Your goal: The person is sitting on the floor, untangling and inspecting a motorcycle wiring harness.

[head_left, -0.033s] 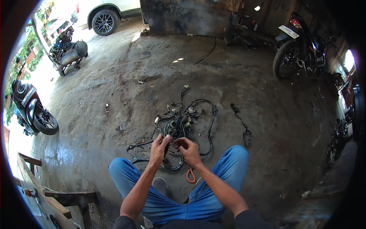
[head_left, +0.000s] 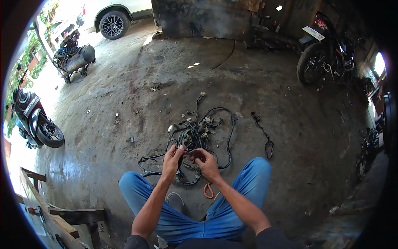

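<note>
A tangled wiring harness [head_left: 229, 143] of black-wrapped cables, thin wires and pale connectors lies on the ground in front of me. My left hand [head_left: 171, 161] is at its near side, thumb and fingers pinched on wires. Close beside it, my right hand [head_left: 205, 162] has its fingers curled in toward the same wires. What lies between the right fingertips is too small and dark to make out. An orange loop [head_left: 208, 190], like a tool's handle, rests on the ground below my right wrist.
A short dark cable [head_left: 263, 135] lies to the right. Motorcycles stand at the left [head_left: 39, 118] and far right [head_left: 323, 58]. An air compressor [head_left: 76, 58] and a white car [head_left: 120, 12] are at the far left. A wooden frame [head_left: 76, 215] stands near left.
Both hands stay at the near side of the harness, with only slight finger movement. The view has shifted very slightly.
</note>
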`<state>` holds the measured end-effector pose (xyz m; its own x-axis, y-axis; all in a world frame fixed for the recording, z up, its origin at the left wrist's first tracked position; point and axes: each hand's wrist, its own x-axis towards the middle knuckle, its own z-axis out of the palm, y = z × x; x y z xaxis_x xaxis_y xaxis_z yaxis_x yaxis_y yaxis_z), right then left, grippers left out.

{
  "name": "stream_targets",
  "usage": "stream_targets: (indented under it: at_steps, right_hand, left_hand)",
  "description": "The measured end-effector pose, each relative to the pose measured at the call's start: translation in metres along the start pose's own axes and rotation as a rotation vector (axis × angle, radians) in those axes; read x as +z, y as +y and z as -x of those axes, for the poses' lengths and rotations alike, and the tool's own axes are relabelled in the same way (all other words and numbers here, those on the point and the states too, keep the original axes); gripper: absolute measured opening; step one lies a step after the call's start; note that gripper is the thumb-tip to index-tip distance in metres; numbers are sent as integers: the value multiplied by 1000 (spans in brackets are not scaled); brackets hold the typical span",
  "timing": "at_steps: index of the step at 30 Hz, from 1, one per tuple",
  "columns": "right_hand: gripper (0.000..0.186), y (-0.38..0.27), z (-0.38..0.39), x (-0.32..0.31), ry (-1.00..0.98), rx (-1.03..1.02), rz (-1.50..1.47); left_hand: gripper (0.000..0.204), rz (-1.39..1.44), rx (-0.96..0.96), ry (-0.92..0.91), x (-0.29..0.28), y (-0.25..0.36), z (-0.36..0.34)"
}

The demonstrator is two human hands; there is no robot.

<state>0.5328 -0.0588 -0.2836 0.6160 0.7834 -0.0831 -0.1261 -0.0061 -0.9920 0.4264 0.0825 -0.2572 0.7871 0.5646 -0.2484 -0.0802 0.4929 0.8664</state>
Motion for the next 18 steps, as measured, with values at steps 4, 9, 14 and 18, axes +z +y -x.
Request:
stream_targets:
  at_steps: [4, 9, 14, 18]
  right_hand:
    - [33, -26, 8, 21, -63, -87, -153]
    - [39, -21, 9, 26, -73, -42, -24]
    - [34, -6, 0, 22, -38, 49, -343]
    - [31, -15, -13, 19, -69, -18, -304]
  left_hand:
    - [22, 47, -4, -68, -6, 8, -2]
    - [34, -16, -90, -147, -4, -3, 0]
    - [38, -137, -108, -232, 4, 28, -6]
    - [46, -548, 29, -372, 16, 59, -15]
